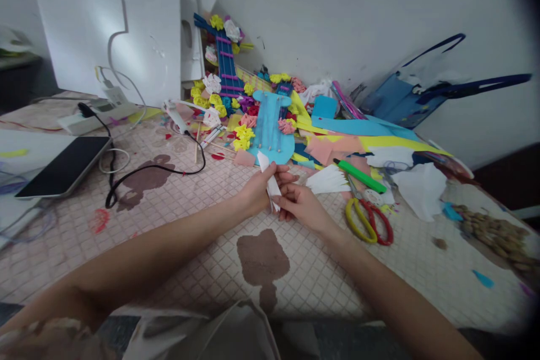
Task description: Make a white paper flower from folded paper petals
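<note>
Centre frame: my left hand [256,192] and right hand [300,206] both pinch one white paper strip [273,184], fingers clenched on it, probably to keep it steady.

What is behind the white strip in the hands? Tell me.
Beyond the white strip lies the blue guitar cutout among paper flowers. The left hand and right hand cover its lower half and the table beneath.

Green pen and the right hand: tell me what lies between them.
In the head view, a white paper fan lies between the green pen and the right hand, which pinches a white paper strip with the left hand.
</note>
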`<state>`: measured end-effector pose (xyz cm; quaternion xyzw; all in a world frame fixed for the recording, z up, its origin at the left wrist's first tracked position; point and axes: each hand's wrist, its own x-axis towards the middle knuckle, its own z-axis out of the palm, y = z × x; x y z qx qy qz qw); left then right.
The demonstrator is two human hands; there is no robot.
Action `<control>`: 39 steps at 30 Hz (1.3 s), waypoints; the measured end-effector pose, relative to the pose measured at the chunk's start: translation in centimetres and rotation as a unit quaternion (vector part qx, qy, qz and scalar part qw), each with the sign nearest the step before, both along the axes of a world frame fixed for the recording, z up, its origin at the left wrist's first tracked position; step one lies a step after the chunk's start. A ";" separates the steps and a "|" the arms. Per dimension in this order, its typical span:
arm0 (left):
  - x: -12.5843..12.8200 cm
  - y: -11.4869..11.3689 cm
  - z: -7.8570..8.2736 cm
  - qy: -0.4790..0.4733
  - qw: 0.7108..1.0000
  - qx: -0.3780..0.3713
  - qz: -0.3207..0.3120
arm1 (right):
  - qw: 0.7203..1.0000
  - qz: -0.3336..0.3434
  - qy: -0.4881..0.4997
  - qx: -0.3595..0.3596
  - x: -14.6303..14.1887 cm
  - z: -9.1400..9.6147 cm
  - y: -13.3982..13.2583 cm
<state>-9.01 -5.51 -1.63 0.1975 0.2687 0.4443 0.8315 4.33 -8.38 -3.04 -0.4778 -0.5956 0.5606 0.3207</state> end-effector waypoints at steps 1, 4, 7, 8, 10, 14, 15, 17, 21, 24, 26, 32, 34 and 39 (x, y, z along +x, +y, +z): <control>0.0 0.0 0.1 -0.009 1.000 -0.002 0.009 | 1.000 0.001 -0.009 0.000 0.0 0.0 0.0; -0.1 0.2 0.5 -0.035 0.999 0.020 0.029 | 1.000 0.008 -0.026 0.006 -0.2 -0.2 -0.3; -0.3 0.5 0.6 -0.041 0.998 0.029 0.043 | 0.998 0.037 -0.045 0.032 0.0 0.1 -0.4; -0.4 0.6 0.5 -0.043 0.998 0.022 0.042 | 0.996 0.046 -0.062 0.051 0.3 0.3 -0.3; -0.6 0.9 0.4 -0.048 0.998 0.006 0.030 | 0.986 0.040 -0.113 0.118 1.6 0.9 0.3; -0.8 1.2 0.0 -0.056 0.998 -0.016 -0.010 | 0.912 -0.123 -0.251 0.301 6.5 1.7 2.7; -0.8 1.2 -0.1 -0.057 0.998 -0.019 -0.019 | 0.889 -0.152 -0.284 0.326 7.9 1.7 3.4; -0.8 1.2 -0.3 -0.057 0.998 -0.020 -0.032 | 0.852 -0.178 -0.335 0.360 10.3 1.5 4.7; -0.6 1.2 -0.7 -0.035 0.998 -0.025 -0.035 | 0.801 -0.103 -0.424 0.410 13.2 1.1 6.4; -0.5 1.1 -0.9 -0.013 0.998 -0.035 -0.040 | 0.774 -0.039 -0.463 0.430 14.0 0.8 7.1; -0.5 1.0 -1.0 -0.005 0.998 -0.039 -0.052 | 0.767 -0.005 -0.477 0.430 14.3 0.6 7.6; -0.3 0.7 -0.9 0.027 0.997 -0.036 -0.060 | 0.773 0.038 -0.473 0.421 14.5 0.0 8.2; -0.3 0.6 -0.9 0.033 0.997 -0.035 -0.059 | 0.773 0.036 -0.470 0.424 14.5 0.1 8.3; -0.3 0.7 -1.3 0.051 0.997 -0.027 -0.058 | 0.791 0.009 -0.446 0.419 14.4 1.4 7.5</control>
